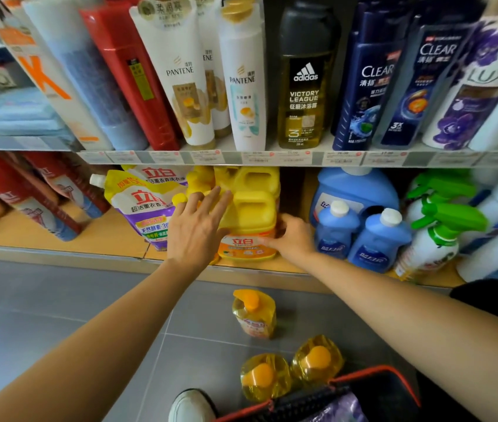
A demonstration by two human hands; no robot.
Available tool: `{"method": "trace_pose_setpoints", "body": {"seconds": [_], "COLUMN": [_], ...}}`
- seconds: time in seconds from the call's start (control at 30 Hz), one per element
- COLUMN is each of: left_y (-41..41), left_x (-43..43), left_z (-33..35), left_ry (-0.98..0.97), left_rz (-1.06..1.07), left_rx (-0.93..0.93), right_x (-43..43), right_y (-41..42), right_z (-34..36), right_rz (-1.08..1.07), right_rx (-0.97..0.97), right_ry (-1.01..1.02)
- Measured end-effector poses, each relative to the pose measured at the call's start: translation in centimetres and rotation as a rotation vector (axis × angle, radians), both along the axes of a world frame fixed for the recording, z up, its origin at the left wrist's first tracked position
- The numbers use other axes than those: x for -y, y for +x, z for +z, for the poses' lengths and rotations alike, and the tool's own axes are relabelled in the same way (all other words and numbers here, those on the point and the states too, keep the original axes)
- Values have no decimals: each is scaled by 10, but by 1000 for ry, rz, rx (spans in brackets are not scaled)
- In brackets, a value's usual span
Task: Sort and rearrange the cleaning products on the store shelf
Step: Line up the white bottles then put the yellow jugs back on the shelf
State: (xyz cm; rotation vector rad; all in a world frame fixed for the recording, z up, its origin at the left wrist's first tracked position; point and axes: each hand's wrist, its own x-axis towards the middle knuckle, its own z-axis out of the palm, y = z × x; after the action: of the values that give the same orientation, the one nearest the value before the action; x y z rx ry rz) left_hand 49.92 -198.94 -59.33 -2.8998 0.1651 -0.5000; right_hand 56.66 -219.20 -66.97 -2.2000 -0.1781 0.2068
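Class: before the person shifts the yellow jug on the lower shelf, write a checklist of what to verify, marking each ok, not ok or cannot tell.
1. Left hand on jug: ok, straight fingers lie on its top.
2. Right hand on jug: ok, fingers touch its lower front.
3. Firm grip: cannot tell.
4. Room right of jug: ok, dark gap before blue bottles.
5. Room left: not ok, pouch stands close.
6. Floor: not ok, three pump bottles stand there.
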Motion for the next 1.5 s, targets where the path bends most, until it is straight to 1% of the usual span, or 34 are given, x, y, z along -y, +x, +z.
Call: {"method": "trace_pose_setpoints", "body": {"seconds": [0.1, 0.13, 0.17, 0.3, 0.4, 0.47, 0.5, 0.53, 0.6, 0.67, 0.73, 0.77, 0.83, 0.93, 1.03, 1.13, 1.2, 1.3, 1.5], "left_y": [-3, -3, -4, -5, -19, -32, -39, -46, -59, -67, -70, -70, -67, -64, -65, -65, -63, -61, -57], "left_x": [-4, -5, -6, -11, -11, -8, -5, -1, 10, 20, 27, 29, 30, 24, 17, 11, 6, 2, 3], "left_z": [-3, -4, -4, -5, -12, -22, -27, -33, -44, -57, -67, -70, -73, -74, -79, -85, -88, -92, -89], "left_ry": [-31, -36, -48, -181, -212, -235, -250, -263, -271, -248, -262, -292, -332, -312, -335, -420, -455, -506, -667], "left_rz": [-22, -35, -51, -96, -119, -175, -223, -271, -308, -233, -145, -123, -116, -126, -78, 21, 70, 105, 165], "left_rx": [-7, -6, -3, 14, 52, 37, -14, -107, -392, -665, -841, -875, -866, -830, -797, -773, -754, -742, -750], "right_x": [23, 31, 38, 66, 85, 94, 98, 101, 106, 108, 108, 106, 103, 97, 91, 91, 91, 94, 117], "right_y": [4, 2, -1, -29, -61, -82, -91, -99, -114, -126, -135, -138, -142, -145, -143, -132, -123, -110, -69], "right_z": [-1, 1, 3, 10, 14, 18, 20, 21, 22, 20, 17, 15, 10, 2, -5, 0, 14, 50, 128], "right_rz": [138, 203, 256, 357, 439, 528, 582, 640, 747, 814, 849, 858, 866, 893, 909, 834, 773, 668, 365], "right_rx": [-209, -276, -309, -312, -337, -354, -359, -353, -292, -202, -146, -130, -101, -36, -18, -47, -27, 6, 88], "right_ry": [183, 224, 215, 31, -102, -204, -258, -325, -487, -622, -697, -716, -751, -826, -802, -759, -714, -571, -230]}}
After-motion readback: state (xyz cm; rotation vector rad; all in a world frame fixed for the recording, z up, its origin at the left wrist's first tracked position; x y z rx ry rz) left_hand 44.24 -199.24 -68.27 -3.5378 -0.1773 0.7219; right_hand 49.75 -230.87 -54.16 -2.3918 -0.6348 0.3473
